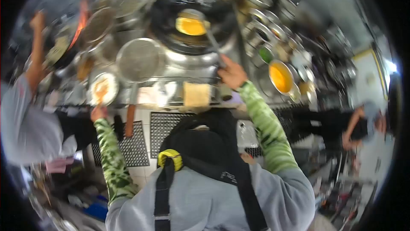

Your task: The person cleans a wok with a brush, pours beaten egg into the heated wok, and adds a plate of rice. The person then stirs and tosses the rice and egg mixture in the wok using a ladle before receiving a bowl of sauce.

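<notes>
My right hand is closed around the handle of a metal ladle. The ladle's bowl is over a black wok on the stove, at a patch of bright yellow liquid that looks like beaten egg. Whether the yellow is in the ladle, in the wok or both, I cannot tell. At the near edge of the counter, my left hand has its fingers closed just below a white bowl with orange-brown food in it. Blur hides what those fingers grip.
A round strainer with a wooden handle lies left of the wok. On the right stand metal pots and a container of yellow liquid. A folded cloth lies in front. A co-worker works near flames at left; another person stands right.
</notes>
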`<state>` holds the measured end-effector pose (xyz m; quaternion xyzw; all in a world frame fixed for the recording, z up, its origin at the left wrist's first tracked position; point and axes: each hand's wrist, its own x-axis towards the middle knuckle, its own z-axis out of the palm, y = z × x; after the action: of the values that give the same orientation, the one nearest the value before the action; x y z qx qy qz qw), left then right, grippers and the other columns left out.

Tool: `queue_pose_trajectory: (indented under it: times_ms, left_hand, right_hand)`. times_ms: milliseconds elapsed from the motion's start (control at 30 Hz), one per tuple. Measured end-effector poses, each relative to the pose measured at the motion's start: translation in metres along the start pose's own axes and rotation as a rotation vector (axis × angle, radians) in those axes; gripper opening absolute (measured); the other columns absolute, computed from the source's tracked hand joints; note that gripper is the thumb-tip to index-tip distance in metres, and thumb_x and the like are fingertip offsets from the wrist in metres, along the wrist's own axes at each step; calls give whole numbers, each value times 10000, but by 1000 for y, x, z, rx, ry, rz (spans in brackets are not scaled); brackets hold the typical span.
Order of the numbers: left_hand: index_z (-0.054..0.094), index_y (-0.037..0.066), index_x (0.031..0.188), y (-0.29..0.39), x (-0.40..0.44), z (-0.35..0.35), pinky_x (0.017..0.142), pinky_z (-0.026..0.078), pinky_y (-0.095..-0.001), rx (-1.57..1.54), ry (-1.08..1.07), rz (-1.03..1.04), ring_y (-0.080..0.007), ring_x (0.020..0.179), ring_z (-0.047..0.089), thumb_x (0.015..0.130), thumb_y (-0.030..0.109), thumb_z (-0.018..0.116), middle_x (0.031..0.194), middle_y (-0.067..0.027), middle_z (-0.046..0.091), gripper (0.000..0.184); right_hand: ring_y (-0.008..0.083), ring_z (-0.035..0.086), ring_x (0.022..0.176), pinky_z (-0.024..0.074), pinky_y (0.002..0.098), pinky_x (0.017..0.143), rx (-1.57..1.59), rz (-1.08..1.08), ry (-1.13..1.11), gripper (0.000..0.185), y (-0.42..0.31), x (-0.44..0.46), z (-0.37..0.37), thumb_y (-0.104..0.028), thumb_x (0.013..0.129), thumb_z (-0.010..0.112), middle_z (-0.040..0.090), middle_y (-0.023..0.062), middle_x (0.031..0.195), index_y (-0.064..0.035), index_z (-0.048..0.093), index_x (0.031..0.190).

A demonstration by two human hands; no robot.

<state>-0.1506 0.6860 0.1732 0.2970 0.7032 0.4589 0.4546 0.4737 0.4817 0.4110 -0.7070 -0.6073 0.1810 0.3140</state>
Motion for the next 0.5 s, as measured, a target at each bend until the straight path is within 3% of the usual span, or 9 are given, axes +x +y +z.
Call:
queue_pose_trajectory:
  times_ms: [100, 200, 300, 333, 400, 500]
  left_hand:
    - [632, 79, 773, -37, 45, -14, 419, 399, -228, -358, -154, -96, -109, 501, 539, 838, 215, 677, 627, -28, 587, 158]
    - [608, 113, 915, -15, 0, -1, 455, 436, -208, -428, 47, -83, -116, 588, 582, 832, 146, 704, 715, -7, 613, 132]
    - [592, 130, 960, -8, -15, -6, 487, 449, -204, -426, -48, -75, -116, 646, 603, 832, 158, 708, 773, -6, 633, 175]
    - [586, 140, 978, -2, -29, 0, 529, 455, -216, -428, 15, -96, -128, 668, 611, 829, 171, 712, 828, -2, 643, 198]
    - [577, 138, 1015, 4, -39, 2, 543, 456, -229, -427, -36, -130, -144, 681, 620, 831, 191, 710, 844, -3, 645, 233]
    - [563, 111, 1104, 6, -59, 1, 550, 460, -251, -524, -4, -76, -193, 724, 652, 855, 176, 649, 859, -25, 653, 271]
  right_hand:
    - [94, 499, 515, 425, 262, 433, 518, 318, -161, 664, -34, -15, -18, -70, 823, 587, 563, 28, 708, -61, 329, 1434]
    - [109, 530, 500, 421, 273, 414, 513, 348, -164, 618, -40, -24, -47, -93, 822, 570, 552, 35, 632, -25, 369, 1403]
    - [118, 538, 514, 425, 276, 422, 382, 346, -205, 627, -32, -11, -56, -98, 820, 574, 564, 42, 652, -37, 365, 1408]
    - [118, 539, 522, 426, 274, 428, 328, 325, -208, 630, -43, -3, -55, -100, 819, 572, 569, 43, 652, -44, 363, 1411]
    - [113, 537, 553, 435, 258, 474, 176, 199, -168, 637, -43, 10, -38, -111, 820, 578, 595, 49, 677, -68, 361, 1418]
    - [92, 519, 555, 429, 242, 508, 341, 259, -204, 632, -55, -7, -36, -103, 825, 592, 610, 47, 700, -80, 374, 1419]
